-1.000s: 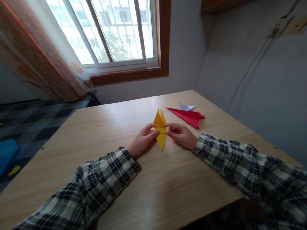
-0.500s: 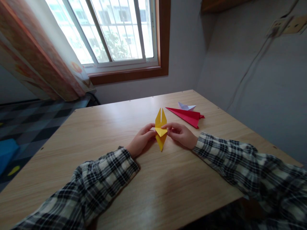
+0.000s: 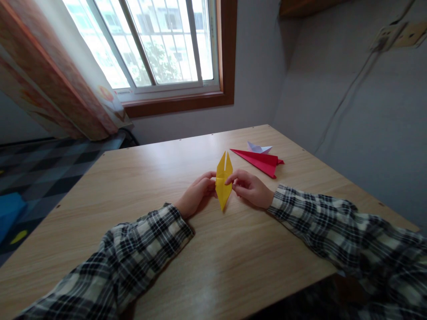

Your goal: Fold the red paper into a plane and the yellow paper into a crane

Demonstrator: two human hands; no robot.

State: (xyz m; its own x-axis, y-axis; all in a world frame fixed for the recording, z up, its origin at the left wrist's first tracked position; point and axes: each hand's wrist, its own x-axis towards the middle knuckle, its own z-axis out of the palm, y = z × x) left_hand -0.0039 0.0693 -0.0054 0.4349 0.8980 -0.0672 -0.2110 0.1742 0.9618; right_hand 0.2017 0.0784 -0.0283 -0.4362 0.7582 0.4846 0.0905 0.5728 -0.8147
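Observation:
A yellow folded paper [image 3: 223,183] is held between my two hands above the middle of the table. It is a long diamond with a slit between two points at the top and a single point at the bottom. My left hand [image 3: 197,192] grips its left edge, the fingers partly hidden behind the paper. At the right edge my right hand [image 3: 251,187] pinches it, with the index finger lying on the front face and the thumb below.
Beyond my right hand, a red paper plane [image 3: 260,162] lies on the wooden table [image 3: 160,178]. A small white paper boat [image 3: 259,148] stands just behind it. A blue object [image 3: 11,213] sits on the checked surface at far left.
The front flap, which stuck out across the middle of the yellow paper, now lies flat downward over the lower point. My right index finger has moved slightly down with it.

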